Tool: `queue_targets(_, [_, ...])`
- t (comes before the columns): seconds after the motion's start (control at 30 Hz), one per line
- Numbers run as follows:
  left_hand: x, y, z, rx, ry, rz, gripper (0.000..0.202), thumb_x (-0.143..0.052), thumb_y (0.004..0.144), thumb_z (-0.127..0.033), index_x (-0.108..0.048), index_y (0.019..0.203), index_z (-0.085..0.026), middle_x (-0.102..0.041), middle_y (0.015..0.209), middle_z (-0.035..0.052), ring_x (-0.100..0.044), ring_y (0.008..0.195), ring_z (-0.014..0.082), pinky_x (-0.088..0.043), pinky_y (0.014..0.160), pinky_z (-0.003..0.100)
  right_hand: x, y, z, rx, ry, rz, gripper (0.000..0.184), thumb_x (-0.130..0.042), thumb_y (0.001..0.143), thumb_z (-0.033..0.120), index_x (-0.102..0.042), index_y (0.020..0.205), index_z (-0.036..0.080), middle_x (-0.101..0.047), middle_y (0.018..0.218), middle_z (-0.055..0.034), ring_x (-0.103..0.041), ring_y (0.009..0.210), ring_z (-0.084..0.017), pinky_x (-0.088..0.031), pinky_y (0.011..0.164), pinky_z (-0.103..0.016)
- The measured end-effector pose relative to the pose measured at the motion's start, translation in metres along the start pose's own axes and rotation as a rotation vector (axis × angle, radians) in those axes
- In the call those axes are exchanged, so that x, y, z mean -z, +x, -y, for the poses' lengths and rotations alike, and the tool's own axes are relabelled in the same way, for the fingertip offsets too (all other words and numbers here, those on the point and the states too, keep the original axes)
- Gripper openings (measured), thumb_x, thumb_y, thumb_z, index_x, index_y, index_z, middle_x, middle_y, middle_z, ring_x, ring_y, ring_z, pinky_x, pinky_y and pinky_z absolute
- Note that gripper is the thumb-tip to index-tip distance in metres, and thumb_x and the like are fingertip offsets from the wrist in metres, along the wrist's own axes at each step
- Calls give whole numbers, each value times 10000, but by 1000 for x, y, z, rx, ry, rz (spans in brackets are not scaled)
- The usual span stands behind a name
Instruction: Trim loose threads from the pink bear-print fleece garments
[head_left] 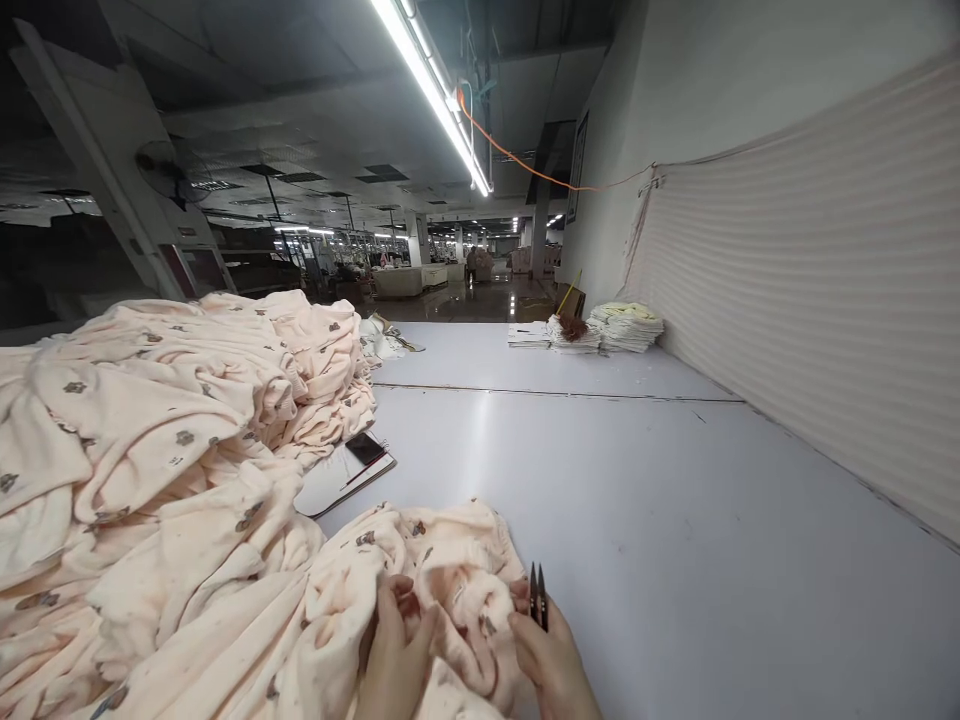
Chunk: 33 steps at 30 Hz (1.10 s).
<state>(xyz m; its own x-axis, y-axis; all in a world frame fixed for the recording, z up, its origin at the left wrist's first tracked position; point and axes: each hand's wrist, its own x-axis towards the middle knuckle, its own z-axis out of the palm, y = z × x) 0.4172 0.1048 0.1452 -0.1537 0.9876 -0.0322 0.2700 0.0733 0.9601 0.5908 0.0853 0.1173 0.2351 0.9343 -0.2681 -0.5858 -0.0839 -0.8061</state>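
pinching peach garment [450, 555] in left grip [397, 650], snips [538, 597] clasped upright in right grip [551, 655]

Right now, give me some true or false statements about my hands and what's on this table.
The right hand holds thread snips. True.
The left hand is empty and open. False: it grips the peach garment.
A big fabric pile lies to the left. True.
The notebook sits beside the folded stacks. False: it lies at the pile's edge; the stacks are far off across the table.
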Motion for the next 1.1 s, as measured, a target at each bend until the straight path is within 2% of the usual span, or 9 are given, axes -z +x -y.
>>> queue_targets(0.13, [-6,-13,3,-452,366,65,235,-478,815,-366,-642,904,-223,-560,948,92,-557,881,275,-403,851,452,1,-9,7,-16,56,47,383,-804,526,304,-678,861,167,-688,720,-29,-659,682,-203,-516,636,-291])
queue_targets(0.2, [-10,-20,2,-511,441,114,281,-521,791,-367,-632,1003,-220,-583,933,94,-550,892,285,-389,868,457,-5,-13,3,-16,112,69,389,-821,510,315,-675,837,164,-698,750,-48,-664,710,-220,-517,660,-317])
queue_targets(0.33, [-16,-20,-3,-327,463,224,302,-590,647,-236,-602,946,-189,-603,924,91,-536,916,298,-385,836,420,-15,-20,-5,50,56,99,327,-784,551,302,-658,824,173,-706,759,-48,-662,742,-219,-511,726,-329])
queue_targets(0.47, [-14,-13,-5,-119,271,283,382,-493,605,-110,-589,966,-187,-595,981,81,-510,981,278,-343,889,402,-9,-15,10,218,-361,-5,285,-655,676,309,-630,925,174,-708,850,-54,-658,794,-218,-518,729,-300])
queue_targets(0.57, [-5,-10,-6,-20,125,342,369,-495,662,-137,-593,1015,-184,-618,918,54,-544,900,247,-375,835,367,0,0,29,350,-598,-122,221,-552,759,336,-586,923,192,-674,838,-31,-639,795,-199,-509,705,-271])
queue_targets(0.67, [3,-10,-12,109,-95,479,172,-535,732,-257,-646,831,-170,-631,749,23,-577,754,215,-423,731,322,3,12,38,408,-696,-144,164,-552,756,341,-568,849,206,-636,776,-9,-612,749,-187,-483,689,-262])
queue_targets(0.8, [8,-10,-24,286,-377,565,215,-611,752,-351,-656,871,-178,-685,799,22,-615,782,198,-454,766,308,-2,5,31,451,-839,-36,111,-602,735,326,-641,780,232,-625,825,-3,-614,725,-176,-456,655,-245])
queue_targets(0.93, [10,-10,-30,384,-572,625,220,-651,757,-323,-658,914,-170,-715,826,48,-651,805,214,-474,738,307,-7,-19,20,527,-973,121,221,-614,759,294,-676,971,305,-625,959,6,-652,838,-173,-485,700,-218])
queue_targets(1.1, [7,-11,-26,394,-658,660,196,-660,772,-248,-672,960,-193,-729,900,38,-652,898,218,-478,807,320,-25,-22,19,563,-993,174,374,-643,762,263,-631,1134,301,-651,1103,-24,-596,1067,-219,-470,871,-254])
